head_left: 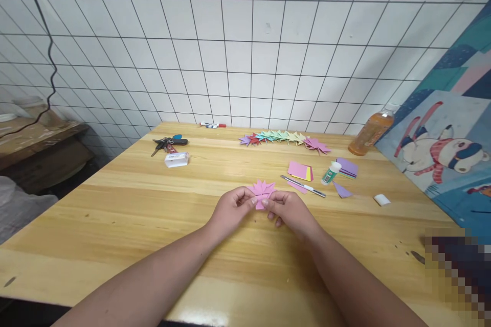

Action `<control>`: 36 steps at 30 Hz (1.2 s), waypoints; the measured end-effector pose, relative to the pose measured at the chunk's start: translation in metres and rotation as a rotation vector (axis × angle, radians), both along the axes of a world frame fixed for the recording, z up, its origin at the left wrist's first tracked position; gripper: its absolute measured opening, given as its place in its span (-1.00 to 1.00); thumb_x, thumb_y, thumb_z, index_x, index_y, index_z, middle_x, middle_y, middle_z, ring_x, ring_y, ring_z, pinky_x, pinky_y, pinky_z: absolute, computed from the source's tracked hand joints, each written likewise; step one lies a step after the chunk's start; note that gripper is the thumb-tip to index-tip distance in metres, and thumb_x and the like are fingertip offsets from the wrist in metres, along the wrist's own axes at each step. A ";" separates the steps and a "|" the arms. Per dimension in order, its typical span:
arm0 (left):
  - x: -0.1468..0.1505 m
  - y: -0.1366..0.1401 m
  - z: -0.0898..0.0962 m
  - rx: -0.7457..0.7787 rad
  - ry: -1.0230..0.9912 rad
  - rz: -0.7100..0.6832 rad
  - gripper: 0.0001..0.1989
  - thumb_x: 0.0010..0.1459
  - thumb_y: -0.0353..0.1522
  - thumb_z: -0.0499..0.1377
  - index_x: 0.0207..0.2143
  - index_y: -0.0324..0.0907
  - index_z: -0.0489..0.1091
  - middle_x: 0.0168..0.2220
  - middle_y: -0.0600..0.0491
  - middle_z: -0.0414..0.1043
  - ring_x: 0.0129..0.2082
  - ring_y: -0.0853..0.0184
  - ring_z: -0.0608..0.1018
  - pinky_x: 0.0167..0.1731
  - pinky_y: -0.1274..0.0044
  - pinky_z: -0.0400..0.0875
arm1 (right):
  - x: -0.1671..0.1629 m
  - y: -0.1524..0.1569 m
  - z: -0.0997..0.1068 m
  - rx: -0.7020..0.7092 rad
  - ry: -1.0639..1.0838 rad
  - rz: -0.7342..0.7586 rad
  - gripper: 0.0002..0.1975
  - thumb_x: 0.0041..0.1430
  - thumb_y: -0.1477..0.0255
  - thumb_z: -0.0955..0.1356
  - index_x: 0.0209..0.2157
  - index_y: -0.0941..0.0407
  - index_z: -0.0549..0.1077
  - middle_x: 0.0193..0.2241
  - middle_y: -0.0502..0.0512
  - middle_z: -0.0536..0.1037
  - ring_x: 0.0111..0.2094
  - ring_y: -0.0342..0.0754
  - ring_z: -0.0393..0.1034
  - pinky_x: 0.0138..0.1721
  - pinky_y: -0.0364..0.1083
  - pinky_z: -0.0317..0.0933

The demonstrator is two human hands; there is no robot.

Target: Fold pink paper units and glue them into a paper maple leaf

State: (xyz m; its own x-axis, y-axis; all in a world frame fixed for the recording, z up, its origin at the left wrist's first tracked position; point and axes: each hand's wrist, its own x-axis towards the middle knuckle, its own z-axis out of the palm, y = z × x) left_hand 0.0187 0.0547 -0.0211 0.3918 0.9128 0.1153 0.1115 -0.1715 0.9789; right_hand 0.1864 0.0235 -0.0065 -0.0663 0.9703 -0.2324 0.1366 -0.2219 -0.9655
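Note:
Between both hands, over the middle of the wooden table (153,235), is a pink folded-paper star (262,189) with pointed tips fanning out at the top. My left hand (235,208) pinches its left side between thumb and fingers. On the right side, my right hand (288,210) grips the star the same way, its lower fingers curled beneath. Just beyond my right hand lie a slim pen-like craft knife (303,186) and a pink paper piece (297,189) partly under it. A row of folded-paper stars (282,137) in several colours rests at the back.
Right of centre are stacked coloured paper squares (299,170), a glue stick (331,173), purple sheets (348,167), a purple folded piece (341,190) and a white eraser (382,200). A drink bottle (371,132) leans at the back right. Keys (169,144), a small box (177,159) and markers (213,125) lie left.

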 end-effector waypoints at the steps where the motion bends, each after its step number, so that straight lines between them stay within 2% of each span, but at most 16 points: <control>1: 0.000 0.000 0.000 0.021 0.014 0.014 -0.82 0.02 -0.27 0.16 -0.48 -0.23 0.36 -0.51 0.10 0.36 -0.48 0.40 0.38 -0.42 0.59 0.25 | 0.001 0.000 -0.001 -0.013 0.020 -0.007 -0.72 -0.13 0.21 0.40 -0.51 0.15 0.43 -0.62 -0.06 0.39 -0.61 -0.22 0.28 -0.68 -0.27 0.15; 9: 0.000 -0.002 0.002 0.099 0.099 0.045 -0.85 0.03 -0.32 0.14 -0.48 -0.22 0.38 -0.51 0.09 0.37 -0.47 0.39 0.38 -0.42 0.59 0.25 | 0.005 0.003 -0.006 -0.077 0.044 -0.012 -0.76 -0.09 0.25 0.39 -0.48 0.16 0.43 -0.48 0.02 0.49 -0.48 -0.18 0.40 -0.58 -0.26 0.26; 15: -0.003 0.001 -0.001 0.123 0.125 0.044 -0.86 0.05 -0.33 0.12 -0.48 -0.22 0.36 -0.52 0.11 0.34 -0.48 0.40 0.37 -0.42 0.59 0.26 | 0.009 0.001 -0.003 -0.111 0.075 0.068 -0.79 -0.02 0.31 0.35 -0.34 0.14 0.45 -0.27 0.10 0.53 -0.35 -0.14 0.44 -0.51 -0.25 0.30; 18: -0.004 0.002 -0.001 0.147 0.162 0.030 -0.86 0.06 -0.33 0.10 -0.46 -0.22 0.36 -0.50 0.11 0.35 -0.46 0.40 0.38 -0.40 0.58 0.26 | 0.010 0.000 -0.002 -0.143 0.142 0.129 -0.71 -0.03 0.29 0.37 -0.23 0.08 0.43 -0.19 0.09 0.50 -0.26 -0.08 0.44 -0.49 -0.23 0.32; 22: -0.005 0.001 0.000 0.195 0.177 0.020 -0.86 0.07 -0.34 0.10 -0.47 -0.22 0.35 -0.50 0.11 0.35 -0.45 0.39 0.39 -0.38 0.58 0.27 | 0.009 0.002 -0.004 -0.135 0.165 0.056 -0.68 -0.07 0.20 0.40 -0.31 0.11 0.42 -0.30 0.08 0.52 -0.39 -0.13 0.44 -0.51 -0.23 0.32; 25: -0.005 0.000 0.001 0.217 0.182 0.050 -0.87 0.07 -0.35 0.10 -0.47 -0.21 0.35 -0.49 0.10 0.36 -0.43 0.39 0.39 -0.35 0.57 0.27 | 0.010 0.004 -0.007 -0.139 0.159 0.028 -0.73 -0.08 0.28 0.42 -0.32 0.12 0.44 -0.32 0.07 0.52 -0.46 -0.19 0.42 -0.54 -0.25 0.32; 29: -0.005 0.001 0.003 0.182 0.178 0.077 -0.87 0.06 -0.34 0.11 -0.46 -0.22 0.35 -0.49 0.09 0.36 -0.44 0.39 0.38 -0.36 0.56 0.27 | 0.012 0.005 -0.009 -0.179 0.220 0.045 -0.74 -0.08 0.42 0.41 -0.27 0.11 0.44 -0.25 0.07 0.50 -0.44 -0.20 0.42 -0.55 -0.25 0.33; 36: -0.004 0.003 0.001 0.130 0.121 0.055 -0.87 0.05 -0.33 0.12 -0.48 -0.23 0.33 -0.49 0.10 0.34 -0.44 0.40 0.38 -0.37 0.58 0.27 | 0.017 0.007 -0.015 -0.191 0.307 0.032 -0.81 -0.08 0.43 0.41 -0.35 0.14 0.43 -0.32 0.04 0.48 -0.46 -0.23 0.39 -0.56 -0.26 0.34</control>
